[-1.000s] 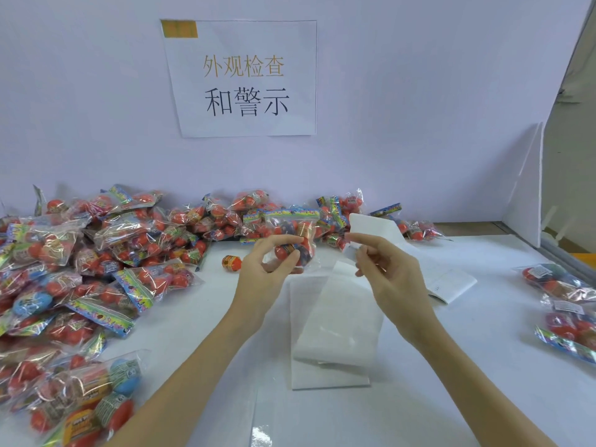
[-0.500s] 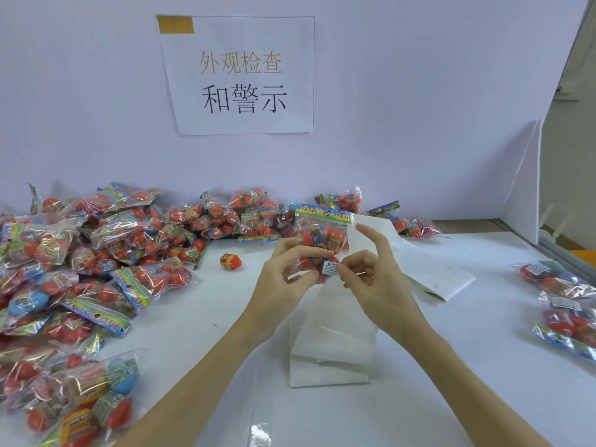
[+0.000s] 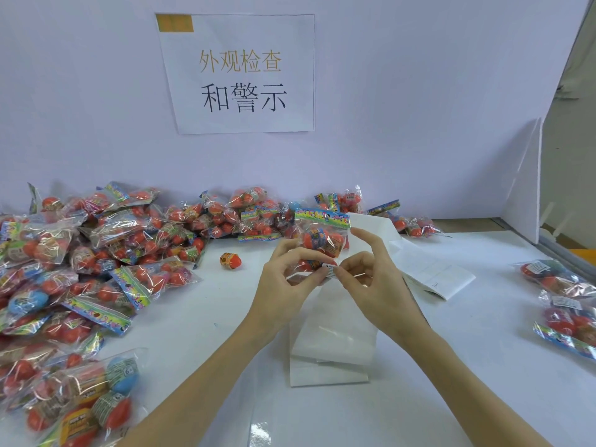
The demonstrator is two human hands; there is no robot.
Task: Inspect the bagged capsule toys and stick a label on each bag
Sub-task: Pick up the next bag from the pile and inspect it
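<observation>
My left hand [image 3: 290, 279] grips the lower part of a clear bag of red capsule toys [image 3: 322, 237] with a colourful header card, held upright above the table. My right hand [image 3: 367, 275] pinches a small white printed label [image 3: 329, 271] against the bag's lower front, its other fingers spread upward. A strip of white label backing paper [image 3: 332, 337] lies on the table under both hands.
A big heap of bagged capsule toys [image 3: 80, 269] fills the left side and back of the white table. One loose red capsule [image 3: 230, 260] lies beside it. Labelled bags [image 3: 561, 301] lie at the right edge. More backing paper [image 3: 429, 269] trails right. A paper sign [image 3: 238, 72] hangs on the wall.
The left hand lifted a bag up from the pile. The right hand came in from the backing paper and now pinches a label onto the bag's lower front.
</observation>
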